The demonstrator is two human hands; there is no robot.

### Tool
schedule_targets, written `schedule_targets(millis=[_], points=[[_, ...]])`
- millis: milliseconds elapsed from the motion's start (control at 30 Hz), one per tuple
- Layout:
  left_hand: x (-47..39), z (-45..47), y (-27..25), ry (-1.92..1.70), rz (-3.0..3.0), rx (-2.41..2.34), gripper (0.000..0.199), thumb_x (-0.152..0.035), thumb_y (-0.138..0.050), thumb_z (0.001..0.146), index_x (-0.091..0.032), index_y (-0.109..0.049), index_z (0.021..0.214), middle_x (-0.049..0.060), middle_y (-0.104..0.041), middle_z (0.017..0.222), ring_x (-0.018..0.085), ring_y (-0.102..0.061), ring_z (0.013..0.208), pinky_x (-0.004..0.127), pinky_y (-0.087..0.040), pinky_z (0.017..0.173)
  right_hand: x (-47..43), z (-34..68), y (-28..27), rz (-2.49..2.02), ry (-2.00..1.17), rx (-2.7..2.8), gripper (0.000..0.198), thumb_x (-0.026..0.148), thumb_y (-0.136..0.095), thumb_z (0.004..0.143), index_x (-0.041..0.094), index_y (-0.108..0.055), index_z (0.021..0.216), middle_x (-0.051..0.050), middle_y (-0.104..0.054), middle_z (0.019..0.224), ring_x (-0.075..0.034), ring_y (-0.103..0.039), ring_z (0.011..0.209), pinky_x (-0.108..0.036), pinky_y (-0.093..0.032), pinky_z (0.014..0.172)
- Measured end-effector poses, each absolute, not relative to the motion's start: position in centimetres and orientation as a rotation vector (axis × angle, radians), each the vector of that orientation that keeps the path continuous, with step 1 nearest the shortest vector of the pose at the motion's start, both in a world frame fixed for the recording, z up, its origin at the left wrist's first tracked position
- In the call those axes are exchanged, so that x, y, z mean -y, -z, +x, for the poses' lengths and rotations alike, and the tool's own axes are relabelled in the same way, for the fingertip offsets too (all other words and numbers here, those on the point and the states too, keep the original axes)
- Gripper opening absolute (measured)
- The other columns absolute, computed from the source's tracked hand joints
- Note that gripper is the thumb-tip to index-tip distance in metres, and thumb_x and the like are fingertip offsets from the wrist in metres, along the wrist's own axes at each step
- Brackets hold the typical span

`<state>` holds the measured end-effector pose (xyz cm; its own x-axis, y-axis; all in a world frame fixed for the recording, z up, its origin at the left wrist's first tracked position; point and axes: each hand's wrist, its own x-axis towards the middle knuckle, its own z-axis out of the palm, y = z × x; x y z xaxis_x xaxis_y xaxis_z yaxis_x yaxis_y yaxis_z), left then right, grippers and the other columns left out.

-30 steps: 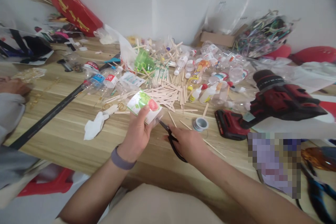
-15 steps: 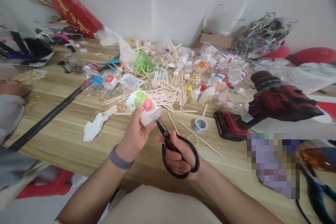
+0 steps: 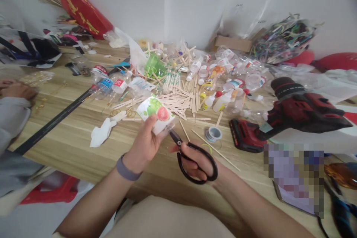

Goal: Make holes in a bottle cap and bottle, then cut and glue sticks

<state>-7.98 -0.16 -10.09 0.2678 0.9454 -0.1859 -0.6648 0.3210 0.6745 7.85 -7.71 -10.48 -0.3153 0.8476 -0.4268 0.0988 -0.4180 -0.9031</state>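
Note:
My left hand (image 3: 146, 141) is closed around a cut piece of plastic bottle (image 3: 156, 113) with a white, green and pink fruit label. Its clear end points toward my right hand. Black-handled scissors (image 3: 178, 142) are gripped in my right hand (image 3: 196, 160), with fingers through the handle loops. The scissor tips are at the bottle piece's clear edge; whether they bite into it is too small to tell. Beyond the bottle piece lies a pile of wooden craft sticks (image 3: 178, 104).
A red cordless drill (image 3: 301, 108) lies to the right, near a wire spool (image 3: 213, 134). Plastic bottles (image 3: 223, 59) crowd the back. Crumpled tissue (image 3: 102, 132) and a long black bar (image 3: 55, 121) lie left. Another person's hand (image 3: 18, 91) rests at the far left.
My right hand and the scissors have shifted slightly right and up, and the handle loops look turned. The bottle piece stays in my left hand. The whole view has shifted a little.

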Motion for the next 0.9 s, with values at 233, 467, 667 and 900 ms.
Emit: schedule_targets(millis=[233, 467, 667, 900], points=[[-0.2, -6.7, 7.7, -1.066, 0.322, -0.645, 0.02, -0.026, -0.06, 0.088, -0.015, -0.063, 0.106, 0.006, -0.075, 0.089, 0.021, -0.073, 0.076, 0.033, -0.062, 0.068, 8.5, 6.8, 11.3, -1.053, -2.023, 0.94, 0.104, 0.098, -0.039, 0.058, 0.018, -0.057, 0.122, 0.017, -0.016, 0.04, -0.004, -0.005, 0.024, -0.019, -0.013, 0.024], [-5.0, -10.3, 6.8, -1.434, 0.292, -0.553, 0.021, -0.036, -0.051, 0.094, -0.022, -0.062, 0.105, 0.003, -0.074, 0.088, 0.019, -0.072, 0.085, 0.034, -0.059, 0.083, 10.8, 9.1, 12.3, -1.739, -1.365, 1.558, 0.065, 0.069, -0.041, 0.089, 0.015, -0.067, 0.113, 0.005, -0.046, 0.05, -0.01, -0.043, 0.035, -0.021, -0.032, 0.037], [-5.0, -9.4, 7.0, -1.215, 0.236, -0.578, 0.029, -0.04, -0.046, 0.096, -0.017, -0.062, 0.089, 0.004, -0.071, 0.078, 0.019, -0.069, 0.074, 0.039, -0.059, 0.078, 11.8, 7.9, 13.0, -2.149, -0.756, 1.886, 0.041, 0.023, -0.06, 0.085, 0.016, -0.062, 0.126, -0.014, -0.07, 0.098, -0.027, -0.068, 0.083, -0.03, -0.045, 0.065], [-3.2, -7.5, 8.4, -1.117, 0.145, -0.506, 0.024, -0.04, -0.051, 0.094, -0.019, -0.061, 0.086, 0.001, -0.069, 0.079, 0.019, -0.069, 0.077, 0.041, -0.059, 0.079, 12.6, 11.7, 12.9, -2.29, -0.251, 1.974, 0.024, 0.027, -0.045, 0.097, 0.024, -0.068, 0.102, -0.006, -0.067, 0.098, -0.019, -0.066, 0.084, -0.027, -0.044, 0.065]])
